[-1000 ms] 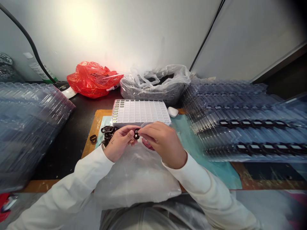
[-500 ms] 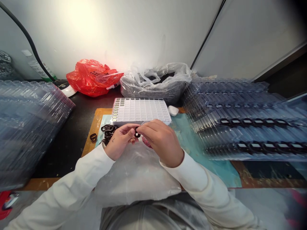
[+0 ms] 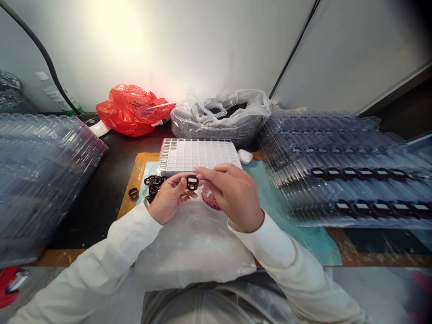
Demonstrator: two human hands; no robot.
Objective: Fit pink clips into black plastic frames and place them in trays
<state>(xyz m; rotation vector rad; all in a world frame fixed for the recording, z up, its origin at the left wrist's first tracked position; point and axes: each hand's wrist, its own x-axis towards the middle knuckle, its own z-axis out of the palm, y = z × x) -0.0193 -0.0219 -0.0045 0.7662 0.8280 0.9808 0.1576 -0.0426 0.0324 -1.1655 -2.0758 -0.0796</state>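
A small black frame part (image 3: 192, 182) with a pale insert is pinched between the fingertips of the left hand (image 3: 168, 198), held just above the near edge of the white grid tray (image 3: 199, 155). The right hand (image 3: 232, 193) is seen just beside it, fingers loosely extended toward the part and holding nothing that can be made out. Half a second earlier the part was gripped by both hands together and its dark side was shown; now the right fingertips have been drawn slightly off it and the pale face is turned toward the camera.

A round clear dish (image 3: 211, 199) with reddish contents is partly uncovered under the right hand. A heap of black parts (image 3: 152, 185) lies just left of the left hand, with a single black ring (image 3: 132, 193) set apart nearer the mat's edge. A clear plastic bag (image 3: 194, 245) is spread below both wrists.

Open room is limited to the teal mat (image 3: 270, 198) to the right of the hands and the dark table (image 3: 101, 193) to the left. Stacks of clear blister trays (image 3: 340, 166) crowd the right side, and a further stack (image 3: 43, 175) the left. A red bag (image 3: 133, 110) and a clear bag (image 3: 219, 117) are pushed against the white wall (image 3: 168, 45).
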